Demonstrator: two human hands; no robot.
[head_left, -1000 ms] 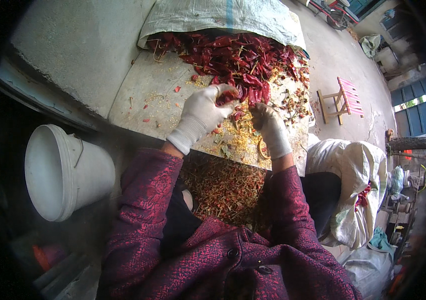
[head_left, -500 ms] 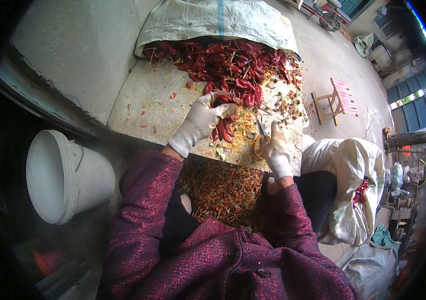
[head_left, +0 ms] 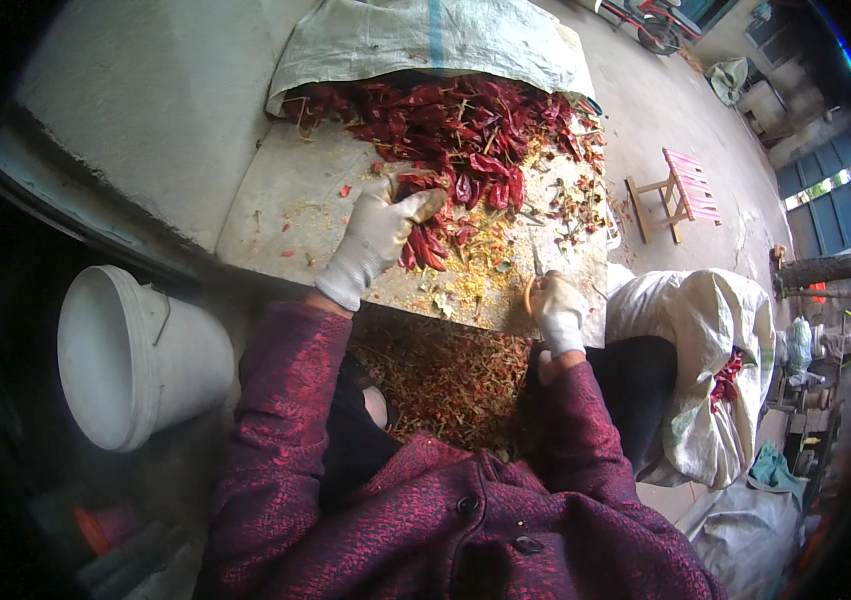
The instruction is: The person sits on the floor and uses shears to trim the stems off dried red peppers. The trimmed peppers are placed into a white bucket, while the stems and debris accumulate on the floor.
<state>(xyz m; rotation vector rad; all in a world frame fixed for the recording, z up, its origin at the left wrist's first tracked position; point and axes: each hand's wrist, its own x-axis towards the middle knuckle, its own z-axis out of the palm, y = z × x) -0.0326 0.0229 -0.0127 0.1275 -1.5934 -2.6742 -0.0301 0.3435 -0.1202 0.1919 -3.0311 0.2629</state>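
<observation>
My left hand [head_left: 386, 222], in a pale work glove, is closed around several dried red chili peppers [head_left: 426, 247] above the board [head_left: 291, 225]. My gloved right hand [head_left: 558, 303] grips a pair of scissors [head_left: 538, 262] near the board's front right; an orange handle loop shows at the fingers and the blades point away from me. A heap of dried red chilies [head_left: 446, 120] spills toward me from the mouth of a white woven sack [head_left: 376, 42]. Yellow seeds [head_left: 481, 265] and stem scraps lie between my hands.
Below the board's front edge, chili stems and scraps [head_left: 446, 385] form a pile between my legs. A white bucket [head_left: 186, 350] stands left. At right are a white sack [head_left: 691, 310] with chilies showing and a pink-topped stool [head_left: 686, 185]. A wall borders the board's left.
My left hand has moved slightly left with the chilies. The right hand has drawn slightly toward me, and the scissors now point more straight away, apart from the chilies.
</observation>
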